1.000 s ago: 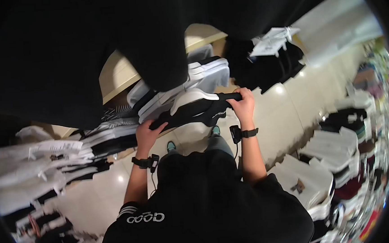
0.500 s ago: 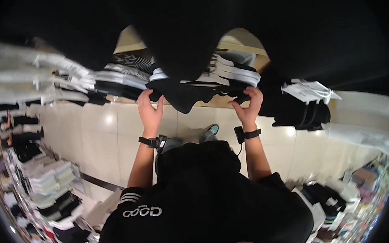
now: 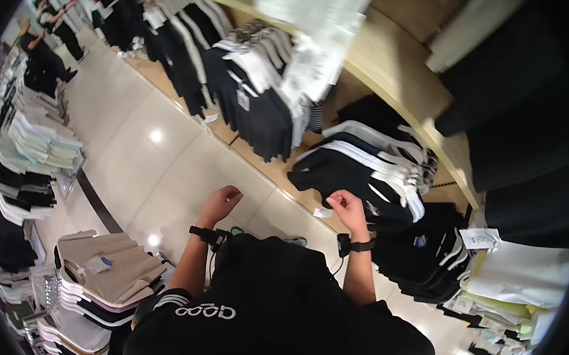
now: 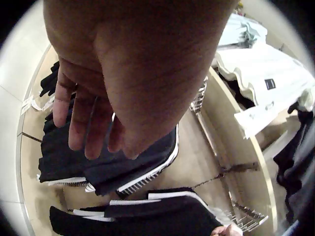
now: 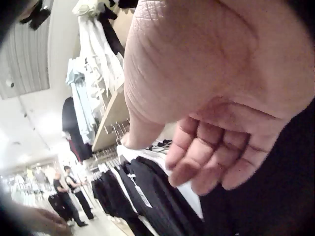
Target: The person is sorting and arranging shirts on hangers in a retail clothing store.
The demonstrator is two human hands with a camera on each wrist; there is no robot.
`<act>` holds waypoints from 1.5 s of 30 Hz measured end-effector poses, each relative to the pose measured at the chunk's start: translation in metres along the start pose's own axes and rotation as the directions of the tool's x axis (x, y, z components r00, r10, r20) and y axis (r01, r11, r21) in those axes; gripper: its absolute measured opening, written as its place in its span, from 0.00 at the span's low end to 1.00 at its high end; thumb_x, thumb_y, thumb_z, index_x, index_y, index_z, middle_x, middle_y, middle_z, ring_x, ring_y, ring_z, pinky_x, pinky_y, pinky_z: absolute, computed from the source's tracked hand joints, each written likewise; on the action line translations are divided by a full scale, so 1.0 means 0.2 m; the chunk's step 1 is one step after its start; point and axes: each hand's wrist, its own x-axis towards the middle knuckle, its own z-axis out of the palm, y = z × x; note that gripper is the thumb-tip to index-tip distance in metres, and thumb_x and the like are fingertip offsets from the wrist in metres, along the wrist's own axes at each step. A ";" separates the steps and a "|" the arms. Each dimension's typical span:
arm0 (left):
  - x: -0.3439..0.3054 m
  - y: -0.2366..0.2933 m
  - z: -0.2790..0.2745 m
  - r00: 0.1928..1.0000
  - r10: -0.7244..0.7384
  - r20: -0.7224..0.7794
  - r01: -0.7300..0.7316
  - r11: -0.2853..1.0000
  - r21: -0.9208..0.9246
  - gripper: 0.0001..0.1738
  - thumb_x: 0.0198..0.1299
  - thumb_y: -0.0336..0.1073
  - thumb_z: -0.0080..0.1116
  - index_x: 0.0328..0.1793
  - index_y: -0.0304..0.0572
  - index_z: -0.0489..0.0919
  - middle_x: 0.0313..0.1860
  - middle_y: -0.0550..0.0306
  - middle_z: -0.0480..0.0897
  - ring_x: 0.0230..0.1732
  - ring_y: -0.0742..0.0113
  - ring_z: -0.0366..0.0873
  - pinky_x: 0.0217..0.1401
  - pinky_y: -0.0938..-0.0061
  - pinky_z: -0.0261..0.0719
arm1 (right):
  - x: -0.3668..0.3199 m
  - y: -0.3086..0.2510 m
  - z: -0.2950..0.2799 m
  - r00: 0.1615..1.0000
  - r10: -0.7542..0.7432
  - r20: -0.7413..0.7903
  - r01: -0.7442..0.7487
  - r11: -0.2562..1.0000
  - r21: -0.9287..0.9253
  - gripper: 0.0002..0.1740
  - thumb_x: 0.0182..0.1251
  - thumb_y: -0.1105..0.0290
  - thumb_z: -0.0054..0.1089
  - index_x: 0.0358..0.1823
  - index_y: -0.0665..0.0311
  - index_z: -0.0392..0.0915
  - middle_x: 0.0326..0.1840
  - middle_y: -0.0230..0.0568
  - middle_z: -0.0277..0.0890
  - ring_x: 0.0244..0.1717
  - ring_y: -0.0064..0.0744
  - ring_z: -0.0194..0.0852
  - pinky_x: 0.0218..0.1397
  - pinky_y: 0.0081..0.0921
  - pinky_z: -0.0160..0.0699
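My left hand is in the air over the pale floor, holding nothing; in the left wrist view its palm is large and the fingers hang loosely bent. My right hand is beside the rack of hanging black and white garments. In the right wrist view that hand has relaxed, slightly bent fingers and grips nothing. Whether its fingertips touch the nearest black garment cannot be told. Dark garments hang below my left hand in the left wrist view.
Dark shirts hang at the upper middle. A curved wooden shelf edge runs along the right. Folded beige and dark clothes lie at lower left. Two people stand far off at upper left, beyond the tiled floor.
The head view has turned, showing more aisle and racks. Both hands have come away from the black garment they held a second ago. The garment on its white hanger is no longer between them.
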 end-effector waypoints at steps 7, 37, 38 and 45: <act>-0.16 -0.50 -0.41 0.992 -0.078 -0.099 0.063 0.988 -0.144 0.19 0.73 0.49 0.67 0.52 0.39 0.88 0.47 0.47 0.92 0.48 0.51 0.90 0.54 0.59 0.86 | 0.37 -0.15 0.48 0.994 0.104 0.027 -0.106 0.991 0.082 0.12 0.79 0.64 0.70 0.42 0.66 0.83 0.34 0.25 0.80 0.35 0.16 0.74 0.43 0.18 0.75; 1.05 -1.58 -2.39 0.948 -0.317 -0.018 0.317 0.943 0.104 0.24 0.71 0.53 0.68 0.58 0.40 0.88 0.43 0.46 0.91 0.48 0.48 0.90 0.53 0.59 0.86 | 2.74 -1.20 2.72 0.991 -0.117 -0.059 0.127 0.973 0.194 0.10 0.75 0.67 0.73 0.47 0.66 0.85 0.38 0.29 0.83 0.37 0.18 0.77 0.41 0.21 0.75; 1.21 -1.56 -2.50 0.958 -0.280 -0.062 0.286 0.952 0.112 0.23 0.71 0.52 0.69 0.58 0.40 0.87 0.44 0.46 0.91 0.48 0.49 0.89 0.53 0.59 0.86 | 2.82 -1.28 2.73 0.978 -0.183 -0.099 0.195 0.972 0.130 0.11 0.75 0.67 0.74 0.47 0.67 0.84 0.39 0.31 0.84 0.38 0.21 0.78 0.42 0.23 0.76; 2.25 -1.29 -3.20 0.909 0.104 -0.404 -0.107 0.994 0.016 0.20 0.70 0.40 0.71 0.61 0.38 0.84 0.53 0.44 0.89 0.57 0.45 0.86 0.64 0.58 0.82 | 3.02 -1.58 2.88 0.947 -0.313 -0.078 0.276 0.912 -0.302 0.21 0.68 0.61 0.77 0.55 0.65 0.82 0.52 0.48 0.84 0.52 0.52 0.84 0.56 0.42 0.84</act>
